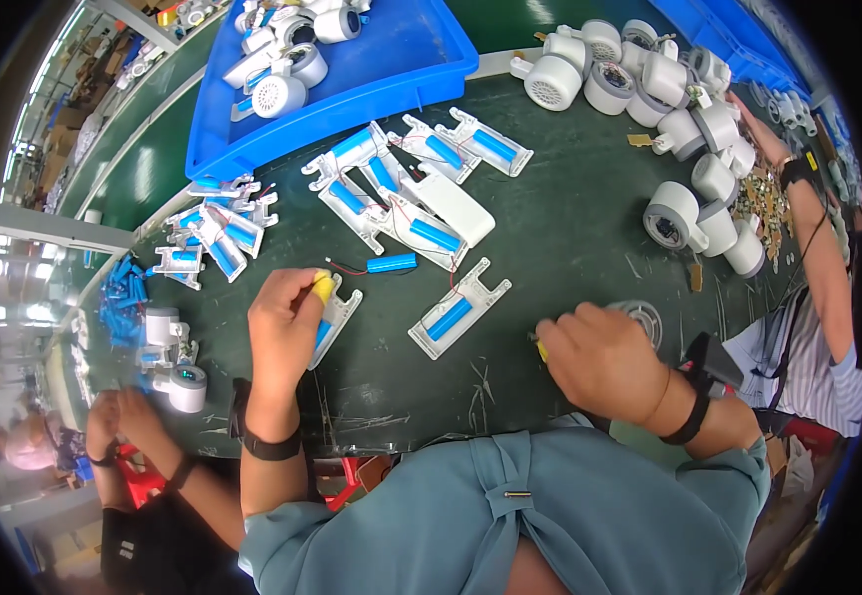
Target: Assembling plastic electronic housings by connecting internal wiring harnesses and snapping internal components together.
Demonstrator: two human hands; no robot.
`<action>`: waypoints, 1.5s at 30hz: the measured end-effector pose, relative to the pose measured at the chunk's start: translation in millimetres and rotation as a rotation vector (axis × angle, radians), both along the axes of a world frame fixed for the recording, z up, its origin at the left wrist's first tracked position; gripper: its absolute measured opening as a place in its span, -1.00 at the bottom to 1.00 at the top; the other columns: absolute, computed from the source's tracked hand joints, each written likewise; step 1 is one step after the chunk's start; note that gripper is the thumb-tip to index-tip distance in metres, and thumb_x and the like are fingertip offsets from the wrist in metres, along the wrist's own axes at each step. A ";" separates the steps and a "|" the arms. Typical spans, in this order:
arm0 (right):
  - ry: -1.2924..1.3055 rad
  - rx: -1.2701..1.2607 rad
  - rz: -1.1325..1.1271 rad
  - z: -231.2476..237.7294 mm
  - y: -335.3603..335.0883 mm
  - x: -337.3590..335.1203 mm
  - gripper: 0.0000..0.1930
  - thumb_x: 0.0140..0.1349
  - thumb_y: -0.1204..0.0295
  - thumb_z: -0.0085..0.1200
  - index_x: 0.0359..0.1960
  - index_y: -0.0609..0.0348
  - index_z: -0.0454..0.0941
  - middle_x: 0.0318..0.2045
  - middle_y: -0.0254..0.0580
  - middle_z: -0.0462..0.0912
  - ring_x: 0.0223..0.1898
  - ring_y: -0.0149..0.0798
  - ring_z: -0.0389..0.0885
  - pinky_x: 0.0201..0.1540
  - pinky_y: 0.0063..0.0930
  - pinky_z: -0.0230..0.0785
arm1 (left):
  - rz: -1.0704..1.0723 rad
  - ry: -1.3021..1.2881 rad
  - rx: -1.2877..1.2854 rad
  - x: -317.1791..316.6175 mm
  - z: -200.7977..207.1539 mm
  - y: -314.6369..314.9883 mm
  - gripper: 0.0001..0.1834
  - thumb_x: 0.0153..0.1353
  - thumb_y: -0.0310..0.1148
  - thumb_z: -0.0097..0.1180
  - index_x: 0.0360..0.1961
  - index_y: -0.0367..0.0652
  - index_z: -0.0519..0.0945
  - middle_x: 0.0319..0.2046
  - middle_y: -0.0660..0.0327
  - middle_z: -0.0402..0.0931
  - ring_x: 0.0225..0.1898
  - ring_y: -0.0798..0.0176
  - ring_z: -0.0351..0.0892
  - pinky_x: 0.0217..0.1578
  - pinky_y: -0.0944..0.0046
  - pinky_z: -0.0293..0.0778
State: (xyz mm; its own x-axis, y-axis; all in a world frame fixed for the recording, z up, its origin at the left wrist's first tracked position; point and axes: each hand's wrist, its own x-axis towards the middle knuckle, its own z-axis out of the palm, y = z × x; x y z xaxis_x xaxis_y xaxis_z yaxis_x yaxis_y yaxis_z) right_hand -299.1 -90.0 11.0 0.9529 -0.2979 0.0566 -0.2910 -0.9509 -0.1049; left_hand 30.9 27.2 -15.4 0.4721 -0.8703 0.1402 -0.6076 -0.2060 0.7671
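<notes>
My left hand (284, 322) is closed in a pinch, with a yellow cover on a fingertip. Beside it, partly hidden by it, is a white handle shell (344, 315) with a blue battery inside; what the pinched fingers hold is unclear. My right hand (601, 359) is curled closed in front of a grey ring-shaped part (641, 315), and a bit of yellow shows at its fingers. Whatever it may hold is hidden. Between the hands lies another white shell (488, 286) with a blue battery. A loose blue battery (392, 263) with wires rests just beyond.
Several battery-filled shells (434, 235) lie farther back. A blue tray (391, 84) holds white round housings, and more housings (554, 81) cluster at the right. At the left are stacked shells (228, 238) and blue batteries (123, 297). Co-workers' hands (118, 416) and arm (817, 238) flank me.
</notes>
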 end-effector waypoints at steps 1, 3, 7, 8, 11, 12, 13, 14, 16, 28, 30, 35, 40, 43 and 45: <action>-0.186 0.106 -0.045 5.8 -6.2 0.4 -0.72 -0.03 0.55 0.13 -0.21 0.21 0.52 -0.47 -0.26 0.48 -0.46 -0.28 0.45 -0.45 -0.42 0.31 | -0.019 0.051 0.037 -0.9 4.2 3.3 -0.82 0.21 -0.65 0.05 -0.19 -0.31 0.62 -0.29 0.30 0.57 -0.31 0.49 0.48 -0.29 0.47 0.39; -0.366 0.211 -0.091 13.1 -19.3 3.3 -0.73 0.00 0.63 0.13 -0.20 0.22 0.52 -0.46 -0.28 0.51 -0.51 -0.34 0.46 -0.50 -0.45 0.30 | -0.028 0.201 0.056 -4.6 8.7 13.7 -0.82 0.21 -0.65 0.04 -0.18 -0.31 0.61 -0.28 0.28 0.58 -0.30 0.49 0.49 -0.27 0.47 0.40; -0.867 0.695 -0.515 11.6 -44.4 6.0 -0.83 0.27 0.57 0.03 -0.10 0.24 0.48 -0.43 -0.35 0.55 -0.52 -0.59 0.41 -0.52 -0.68 0.22 | -0.387 0.253 0.275 -19.2 27.9 29.3 -0.83 0.20 -0.61 0.07 -0.20 -0.27 0.61 -0.34 0.22 0.64 -0.33 0.38 0.59 -0.30 0.39 0.47; -0.947 0.907 -0.596 6.9 -51.3 10.6 -0.82 0.29 0.55 0.03 -0.08 0.23 0.46 -0.43 -0.35 0.56 -0.53 -0.57 0.43 -0.53 -0.69 0.23 | -0.464 0.227 0.401 -27.5 30.6 30.5 -0.83 0.17 -0.60 0.10 -0.20 -0.26 0.61 -0.37 0.18 0.64 -0.36 0.31 0.62 -0.32 0.35 0.49; -0.782 1.185 -0.717 -4.9 -55.5 0.6 -0.84 0.31 0.53 -0.04 -0.09 0.22 0.45 -0.43 -0.30 0.60 -0.52 -0.55 0.52 -0.55 -0.74 0.27 | -0.743 -0.066 0.258 -60.5 27.4 27.9 -0.76 -0.01 -0.52 0.18 -0.24 -0.17 0.62 -0.45 0.09 0.57 -0.40 0.00 0.60 -0.37 0.16 0.53; -0.771 1.174 -0.725 -6.0 -52.3 -4.2 -0.84 0.31 0.53 -0.04 -0.09 0.22 0.45 -0.43 -0.30 0.60 -0.52 -0.55 0.52 -0.55 -0.74 0.27 | -0.782 -0.084 0.224 -70.6 26.7 23.6 -0.73 -0.03 -0.52 0.18 -0.22 -0.16 0.61 -0.43 0.11 0.58 -0.40 0.01 0.61 -0.38 0.15 0.53; -0.669 1.254 -0.775 -6.7 -47.1 -8.2 -0.85 0.32 0.51 -0.04 -0.11 0.23 0.46 -0.44 -0.29 0.61 -0.53 -0.54 0.53 -0.56 -0.73 0.29 | -0.755 -0.111 0.219 -77.4 22.4 20.6 -0.73 -0.01 -0.52 0.17 -0.21 -0.17 0.60 -0.41 0.09 0.58 -0.40 0.00 0.61 -0.36 0.14 0.53; -0.564 1.331 -0.825 -7.9 -41.5 -11.2 -0.85 0.32 0.50 -0.03 -0.12 0.24 0.47 -0.45 -0.27 0.62 -0.53 -0.53 0.54 -0.56 -0.72 0.30 | -0.725 -0.138 0.214 -81.4 16.7 16.9 -0.73 0.01 -0.53 0.17 -0.19 -0.19 0.59 -0.38 0.07 0.58 -0.39 -0.02 0.61 -0.35 0.14 0.54; -0.479 1.480 -0.799 -17.3 -28.9 -15.0 -0.85 0.35 0.45 -0.03 -0.17 0.26 0.50 -0.45 -0.23 0.64 -0.52 -0.49 0.59 -0.55 -0.69 0.38 | -0.597 -0.178 0.108 -83.7 5.7 -1.7 -0.74 0.06 -0.56 0.14 -0.17 -0.22 0.58 -0.37 0.06 0.58 -0.39 0.03 0.62 -0.36 0.16 0.54; -0.359 2.002 -0.474 -29.3 9.7 31.9 -0.81 0.43 0.39 -0.10 -0.16 0.28 0.46 -0.32 -0.18 0.65 -0.39 -0.44 0.64 -0.41 -0.59 0.51 | -0.493 -0.072 -0.066 -97.7 -8.5 -12.8 -0.56 0.09 -0.64 0.14 0.04 -0.18 0.58 -0.29 0.08 0.59 -0.37 0.05 0.63 -0.35 0.20 0.56; -0.372 2.015 -0.465 -32.2 10.3 37.3 -0.84 0.40 0.40 -0.05 -0.21 0.27 0.46 -0.33 -0.18 0.66 -0.41 -0.44 0.64 -0.44 -0.60 0.50 | -0.492 -0.145 -0.075 -103.1 -7.8 -14.4 -0.56 0.06 -0.62 0.17 0.04 -0.26 0.57 -0.30 0.08 0.55 -0.37 0.01 0.61 -0.35 0.16 0.55; -0.324 1.934 -0.528 -28.4 13.6 44.8 -0.86 0.41 0.44 -0.07 -0.17 0.25 0.50 -0.36 -0.23 0.65 -0.41 -0.46 0.64 -0.42 -0.62 0.50 | -0.546 -0.371 -0.094 -110.2 -4.4 -14.3 -0.54 0.02 -0.61 0.18 0.02 -0.42 0.52 -0.23 0.06 0.47 -0.27 0.04 0.57 -0.29 0.17 0.55; -0.370 1.933 -0.558 -28.0 14.4 45.1 -0.88 0.36 0.49 -0.04 -0.16 0.24 0.50 -0.39 -0.27 0.64 -0.43 -0.50 0.62 -0.45 -0.64 0.48 | -0.588 -0.497 -0.095 -108.8 -1.8 -11.2 -0.56 0.04 -0.60 0.17 0.02 -0.41 0.52 -0.20 0.05 0.49 -0.28 0.05 0.58 -0.29 0.18 0.56; -0.394 1.920 -0.560 -30.3 14.5 43.8 -0.88 0.36 0.51 -0.04 -0.14 0.22 0.51 -0.40 -0.30 0.64 -0.44 -0.52 0.61 -0.45 -0.65 0.47 | -0.559 -0.144 -0.077 -105.5 4.5 -12.8 -0.63 0.06 -0.60 0.15 -0.04 -0.35 0.54 -0.22 0.02 0.53 -0.34 0.05 0.60 -0.35 0.19 0.55; -0.402 1.916 -0.559 -32.1 15.4 43.8 -0.88 0.36 0.51 -0.04 -0.14 0.22 0.51 -0.41 -0.32 0.63 -0.45 -0.52 0.61 -0.45 -0.66 0.47 | -0.519 0.149 -0.043 -102.0 4.7 -12.9 -0.70 0.05 -0.66 0.13 -0.13 -0.31 0.57 -0.33 0.09 0.57 -0.44 0.16 0.59 -0.42 0.29 0.50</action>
State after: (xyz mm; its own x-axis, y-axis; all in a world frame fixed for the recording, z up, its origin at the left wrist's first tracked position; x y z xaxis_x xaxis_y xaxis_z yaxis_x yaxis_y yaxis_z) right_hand -255.2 -74.6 -21.1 0.7709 -0.4170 -0.4816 -0.1624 0.6024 -0.7815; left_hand -71.1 14.3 -10.7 -0.0004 -0.9894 0.1452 -0.5048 0.1256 0.8540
